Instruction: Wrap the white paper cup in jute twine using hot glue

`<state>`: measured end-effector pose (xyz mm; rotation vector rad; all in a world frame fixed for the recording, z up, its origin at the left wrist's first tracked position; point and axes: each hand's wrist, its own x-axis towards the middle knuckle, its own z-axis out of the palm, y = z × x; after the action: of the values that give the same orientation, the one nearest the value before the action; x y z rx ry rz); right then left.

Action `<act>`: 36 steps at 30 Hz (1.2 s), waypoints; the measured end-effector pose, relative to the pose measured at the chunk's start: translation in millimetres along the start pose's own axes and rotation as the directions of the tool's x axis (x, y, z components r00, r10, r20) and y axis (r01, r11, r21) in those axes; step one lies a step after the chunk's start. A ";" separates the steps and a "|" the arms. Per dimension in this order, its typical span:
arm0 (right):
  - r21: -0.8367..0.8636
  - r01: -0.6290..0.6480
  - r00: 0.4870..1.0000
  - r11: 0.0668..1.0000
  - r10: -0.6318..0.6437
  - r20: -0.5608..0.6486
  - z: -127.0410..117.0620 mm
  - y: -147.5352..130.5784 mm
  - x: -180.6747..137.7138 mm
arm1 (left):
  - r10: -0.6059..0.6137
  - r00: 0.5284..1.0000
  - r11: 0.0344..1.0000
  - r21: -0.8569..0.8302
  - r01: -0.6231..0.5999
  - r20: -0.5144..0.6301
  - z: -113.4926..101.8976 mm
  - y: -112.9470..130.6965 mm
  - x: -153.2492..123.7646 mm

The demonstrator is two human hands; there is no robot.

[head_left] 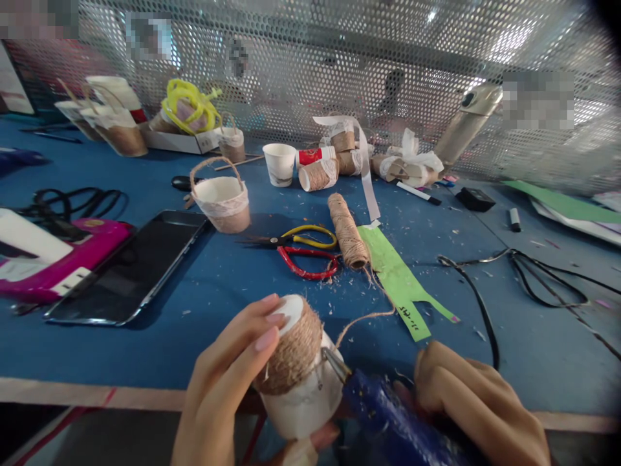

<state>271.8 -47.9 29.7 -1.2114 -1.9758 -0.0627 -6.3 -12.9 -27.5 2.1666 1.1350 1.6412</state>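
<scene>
My left hand [228, 369] grips a white paper cup [295, 404] whose base half is wound with brown jute twine [295, 346]. The cup is tilted, its base facing up and away. My right hand [478, 401] is closed round a blue glue gun [388, 414], partly cut off by the lower edge. The gun's metal nozzle touches or nearly touches the cup beside the last turn of twine. A loose strand leads from the cup to a twine spool [347, 230] lying on the table. Scissors [305, 249] with one yellow and one red handle lie beside the spool.
A small twine-wrapped basket [223, 202] with lace stands behind a black phone [136, 265] and a magenta device [63, 259]. Several wrapped cups and a plain cup [280, 165] stand farther back, before a perforated metal screen. Green paper [398, 278] and black cords [548, 278] lie to the right.
</scene>
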 end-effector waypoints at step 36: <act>-0.031 0.008 0.999 0.999 -0.007 0.043 1.7 3.0 -1.0 | -0.114 0.993 0.993 0.015 0.114 0.041 2.4 1.2 -0.1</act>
<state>273.2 -46.3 26.9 -1.2347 -2.0235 -0.0715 -3.7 -13.1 -27.7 2.0918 1.2359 1.5381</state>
